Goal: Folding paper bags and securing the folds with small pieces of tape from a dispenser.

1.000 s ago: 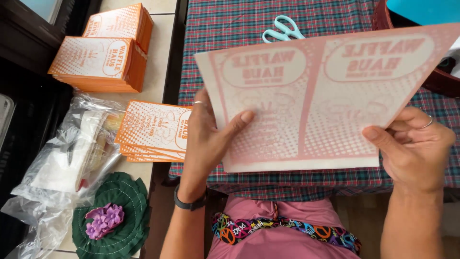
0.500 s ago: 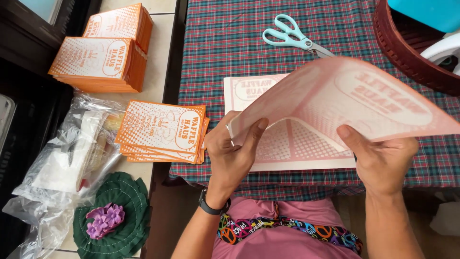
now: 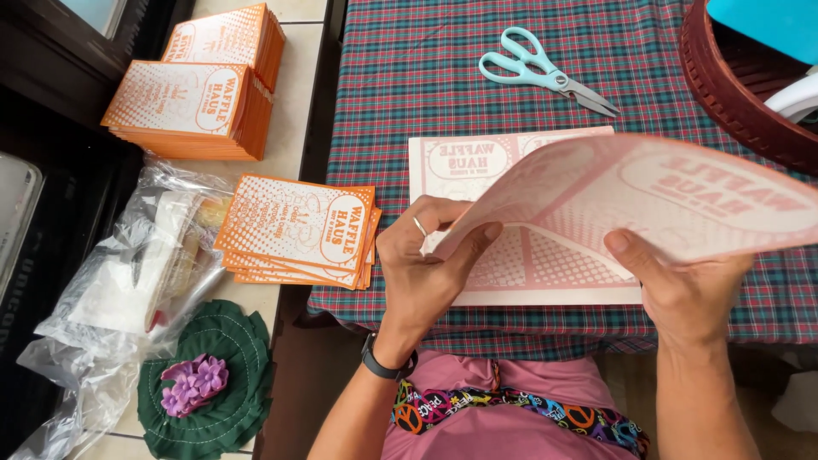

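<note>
Both hands lift one pink printed sheet above a stack on the plaid tabletop.

The left hand (image 3: 426, 273) pinches the pink sheet's (image 3: 648, 200) near-left edge; the right hand (image 3: 682, 290) grips its near edge from below. The sheet stack (image 3: 477, 158) lies flat beneath. Scissors (image 3: 545, 75) lie farther off; orange printed bags (image 3: 298, 230) sit left.
</note>
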